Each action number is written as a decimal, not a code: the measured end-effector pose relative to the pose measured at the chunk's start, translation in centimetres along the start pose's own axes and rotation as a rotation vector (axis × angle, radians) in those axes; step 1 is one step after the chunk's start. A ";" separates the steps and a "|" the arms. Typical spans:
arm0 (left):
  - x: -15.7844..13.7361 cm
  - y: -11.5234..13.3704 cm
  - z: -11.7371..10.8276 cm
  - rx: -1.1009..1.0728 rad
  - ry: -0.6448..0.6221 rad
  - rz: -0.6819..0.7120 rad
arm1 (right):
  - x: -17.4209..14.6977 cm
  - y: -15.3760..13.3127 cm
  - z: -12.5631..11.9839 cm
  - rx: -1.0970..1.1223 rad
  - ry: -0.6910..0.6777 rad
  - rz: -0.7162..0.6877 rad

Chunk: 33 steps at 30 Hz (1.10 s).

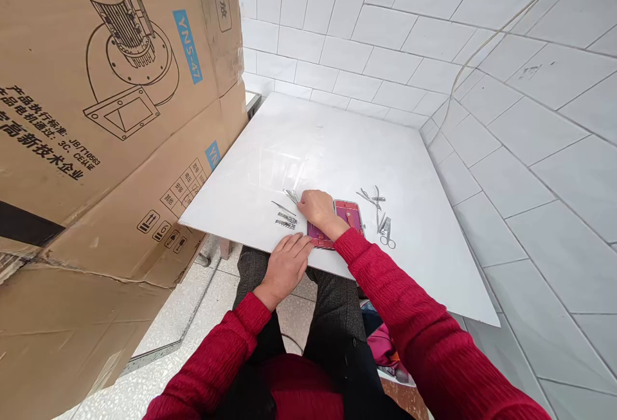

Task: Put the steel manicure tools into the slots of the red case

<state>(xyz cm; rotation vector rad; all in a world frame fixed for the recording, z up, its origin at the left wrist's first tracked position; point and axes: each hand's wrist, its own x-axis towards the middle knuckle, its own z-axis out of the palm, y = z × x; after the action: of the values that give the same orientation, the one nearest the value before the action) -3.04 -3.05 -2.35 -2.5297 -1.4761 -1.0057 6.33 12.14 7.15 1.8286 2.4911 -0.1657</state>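
Observation:
On the white table an open purple-red manicure case (350,211) lies in front of me. My right hand (317,208) reaches across it, closed with the fingers curled down; what they hold, if anything, is hidden. Just beyond those fingers is a fan of thin metal tools (290,195). My left hand (288,262) rests at the near table edge, fingers stretched out, their tips at the case's lower left corner. Left of the case are a slim pointed metal tool (283,208) and a group of small metal pieces (287,221). To its right lie small scissors (387,240), a nail clipper (385,224) and cuticle nippers (376,197).
A large printed cardboard box (144,169) stands along the table's left side. White tiled walls (409,34) border the back and right. A cable (456,82) hangs down the right wall. Colourful cloth items (382,345) lie below the near edge.

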 end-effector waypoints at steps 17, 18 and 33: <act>-0.2 0.0 0.1 0.030 0.025 -0.005 | -1.4 -1.8 1.3 0.040 0.038 -0.092; -0.2 0.0 0.1 0.030 0.028 0.000 | -1.4 -1.7 1.4 0.049 0.041 -0.098; 0.0 0.1 0.1 0.027 0.029 -0.006 | 2.0 -0.4 -0.7 -0.069 -0.031 -0.089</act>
<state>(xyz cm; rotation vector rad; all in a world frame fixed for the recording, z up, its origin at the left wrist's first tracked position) -2.93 -3.11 -2.38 -2.4827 -1.4798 -1.0119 5.38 14.04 7.62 1.6776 2.5258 -0.1094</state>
